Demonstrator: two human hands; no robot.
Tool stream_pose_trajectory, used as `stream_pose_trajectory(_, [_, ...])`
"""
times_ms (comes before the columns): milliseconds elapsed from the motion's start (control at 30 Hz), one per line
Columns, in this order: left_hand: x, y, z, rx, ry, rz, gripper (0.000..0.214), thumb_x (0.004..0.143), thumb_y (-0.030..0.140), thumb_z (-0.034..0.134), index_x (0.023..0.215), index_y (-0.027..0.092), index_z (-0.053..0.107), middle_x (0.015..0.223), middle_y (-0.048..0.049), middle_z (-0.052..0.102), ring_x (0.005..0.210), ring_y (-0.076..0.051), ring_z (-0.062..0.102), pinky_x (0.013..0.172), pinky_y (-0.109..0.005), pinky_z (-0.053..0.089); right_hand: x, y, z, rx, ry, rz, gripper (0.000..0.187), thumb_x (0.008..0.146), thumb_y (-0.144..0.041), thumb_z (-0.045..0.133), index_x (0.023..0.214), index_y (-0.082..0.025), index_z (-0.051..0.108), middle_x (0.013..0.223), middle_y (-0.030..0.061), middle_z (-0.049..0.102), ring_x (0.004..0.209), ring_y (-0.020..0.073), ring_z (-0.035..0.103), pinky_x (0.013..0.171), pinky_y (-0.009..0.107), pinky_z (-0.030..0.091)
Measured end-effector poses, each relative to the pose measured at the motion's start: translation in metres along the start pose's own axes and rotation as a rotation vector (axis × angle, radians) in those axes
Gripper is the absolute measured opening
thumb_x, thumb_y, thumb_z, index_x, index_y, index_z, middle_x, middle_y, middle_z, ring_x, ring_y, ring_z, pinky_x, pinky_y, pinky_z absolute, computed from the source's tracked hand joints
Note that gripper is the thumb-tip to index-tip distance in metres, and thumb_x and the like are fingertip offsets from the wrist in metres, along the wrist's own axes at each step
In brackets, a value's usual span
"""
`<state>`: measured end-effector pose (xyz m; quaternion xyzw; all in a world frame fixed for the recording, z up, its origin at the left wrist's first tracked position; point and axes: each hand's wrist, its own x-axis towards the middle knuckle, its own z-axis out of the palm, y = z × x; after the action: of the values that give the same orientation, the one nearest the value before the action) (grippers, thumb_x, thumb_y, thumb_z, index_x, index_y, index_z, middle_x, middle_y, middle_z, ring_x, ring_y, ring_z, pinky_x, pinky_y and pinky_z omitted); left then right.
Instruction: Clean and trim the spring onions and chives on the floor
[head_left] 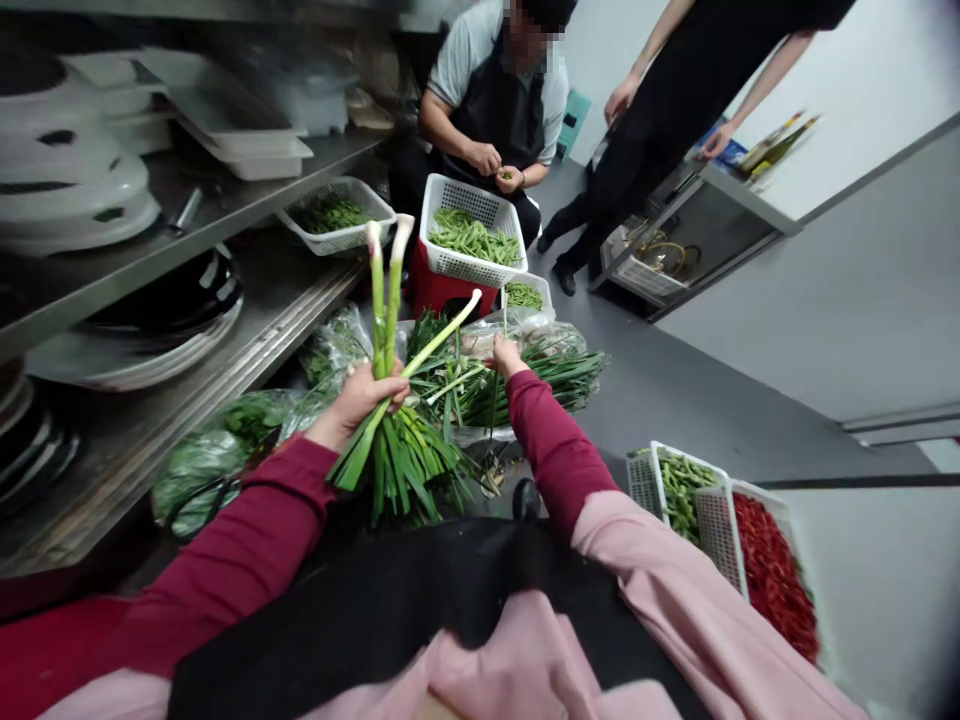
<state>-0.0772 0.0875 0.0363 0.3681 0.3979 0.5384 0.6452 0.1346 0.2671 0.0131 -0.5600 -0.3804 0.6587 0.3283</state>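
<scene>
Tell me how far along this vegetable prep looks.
It looks partway. Done: a white basket holds green beans, beside a load of red chilies. In hand: the left hand grips a bunch of green onions, and the right hand touches a pile of green onions. Left: that pile, plus bagged leafy greens.

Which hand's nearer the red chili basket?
Right hand: nearer, up and left of the chili basket in view, not touching it. Left hand: farther, beyond the right hand, gripping green onion stalks.
</scene>
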Motion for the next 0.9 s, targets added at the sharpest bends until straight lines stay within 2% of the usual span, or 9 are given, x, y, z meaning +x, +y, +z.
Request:
stream_pose_trajectory(133, [0.010,-0.015,0.012,-0.032,-0.053,-0.101,0.035,0.067,0.031,0.073,0.073,0.019,0.041,0.051,0.0040,0.053,0.038,-0.008,0.046,0.037,-0.018,0.034,-0.025,-0.012,0.023,0.223,-0.225,0.085,0.031,0.098,-0.042,0.038,0.098,-0.015,0.053,0.063,0.0002,0.057,0.049,0.0108,0.053,0.054,0.025,0.051])
stream_pose_trajectory(200, [0.014,-0.021,0.019,-0.078,-0.052,-0.138,0.030,0.069,0.033,0.073,0.076,0.015,0.050,0.059,-0.0006,0.059,0.046,-0.010,0.053,0.041,-0.019,0.040,-0.039,-0.022,0.024,0.366,-0.282,0.069,0.027,0.099,-0.037,0.038,0.094,-0.015,0.053,0.051,-0.0057,0.047,0.042,0.0076,0.044,0.052,0.021,0.049])
stream_pose_trajectory(267, [0.017,-0.024,0.024,-0.124,-0.041,-0.170,0.027,0.073,0.033,0.071,0.080,0.011,0.057,0.072,-0.0058,0.064,0.056,-0.012,0.059,0.047,-0.021,0.047,-0.053,-0.034,0.014,0.390,-0.220,0.016,0.024,0.098,-0.034,0.042,0.088,-0.016,0.054,0.041,-0.0112,0.029,0.034,0.0050,0.028,0.044,0.016,0.041])
stream_pose_trajectory(333, [0.019,-0.024,0.028,-0.168,-0.028,-0.199,0.021,0.077,0.027,0.067,0.085,0.009,0.062,0.080,-0.0081,0.065,0.061,-0.013,0.061,0.051,-0.024,0.052,-0.068,-0.045,-0.003,0.307,-0.141,-0.086,0.020,0.094,-0.034,0.052,0.086,-0.016,0.056,0.040,-0.0133,0.019,0.033,0.0036,0.019,0.040,0.015,0.033])
stream_pose_trajectory(500, [0.024,-0.022,0.032,-0.237,-0.005,-0.228,0.033,0.072,0.006,0.058,0.104,0.006,0.064,0.086,-0.0070,0.065,0.063,-0.013,0.062,0.061,-0.029,0.056,-0.101,-0.057,-0.023,-0.149,-0.083,-0.379,0.021,0.078,-0.031,0.067,0.088,-0.013,0.064,0.052,-0.0076,0.042,0.039,0.0044,0.038,0.042,0.020,0.037])
stream_pose_trajectory(633, [0.026,-0.025,0.042,-0.107,0.043,-0.188,0.043,0.063,0.002,0.059,0.105,0.007,0.065,0.084,-0.0057,0.067,0.055,-0.010,0.059,0.052,-0.021,0.050,-0.110,-0.035,0.003,-0.514,-0.041,-0.452,0.019,0.072,-0.029,0.071,0.079,-0.012,0.065,0.051,-0.0057,0.045,0.044,0.0056,0.041,0.043,0.019,0.032])
stream_pose_trajectory(700, [0.026,-0.028,0.049,-0.075,0.028,-0.200,0.045,0.063,0.002,0.059,0.107,0.008,0.065,0.080,-0.0053,0.067,0.054,-0.011,0.060,0.050,-0.021,0.049,-0.109,-0.014,0.020,-0.571,-0.075,-0.418,0.023,0.067,-0.031,0.075,0.074,-0.013,0.063,0.052,-0.0051,0.048,0.047,0.0062,0.043,0.044,0.019,0.032])
stream_pose_trajectory(800, [0.025,-0.030,0.056,-0.101,0.009,-0.244,0.046,0.065,0.005,0.057,0.111,0.009,0.064,0.072,-0.0042,0.066,0.053,-0.014,0.061,0.050,-0.024,0.049,-0.107,0.015,0.032,-0.396,-0.140,-0.312,0.031,0.066,-0.038,0.075,0.074,-0.015,0.058,0.053,-0.0053,0.050,0.045,0.0059,0.041,0.041,0.019,0.030])
stream_pose_trajectory(900, [0.029,-0.027,0.050,-0.192,0.054,-0.228,0.040,0.065,0.004,0.053,0.103,0.006,0.066,0.073,-0.0068,0.067,0.058,-0.014,0.063,0.057,-0.025,0.052,-0.107,0.022,0.020,-0.176,-0.125,-0.259,0.035,0.066,-0.041,0.075,0.074,-0.016,0.053,0.048,-0.0089,0.041,0.038,0.0040,0.032,0.037,0.019,0.024])
